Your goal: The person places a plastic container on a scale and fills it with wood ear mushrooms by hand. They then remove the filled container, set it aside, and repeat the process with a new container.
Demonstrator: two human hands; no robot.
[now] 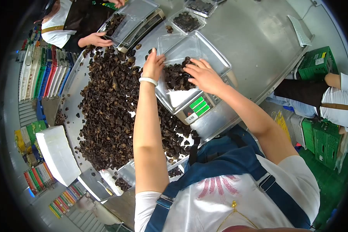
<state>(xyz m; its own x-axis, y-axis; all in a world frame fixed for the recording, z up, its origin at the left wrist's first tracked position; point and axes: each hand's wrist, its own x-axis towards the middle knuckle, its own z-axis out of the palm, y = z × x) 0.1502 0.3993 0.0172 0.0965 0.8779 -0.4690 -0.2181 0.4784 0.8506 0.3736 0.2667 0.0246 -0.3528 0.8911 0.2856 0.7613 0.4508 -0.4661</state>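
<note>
A clear plastic container [179,44] with dark dried pieces [178,77] in it rests in a metal tray [220,58] on a scale [203,106] with a green display. My left hand [153,66] is at the container's left side, fingers apart, beside the open clear lid. On the right edge of the dark pieces lies my right hand [205,76], its fingers spread. A white patch shows in the near part of the container. The big heap of dark pieces [112,104] spreads over the table to the left of the scale.
Across the table a co-worker's hand [96,40] touches another container on a scale. Filled clear boxes [186,21] stand at the far side. A white foam box [58,154] is at the left. Another person [321,96] stands at the right, near green crates [323,143].
</note>
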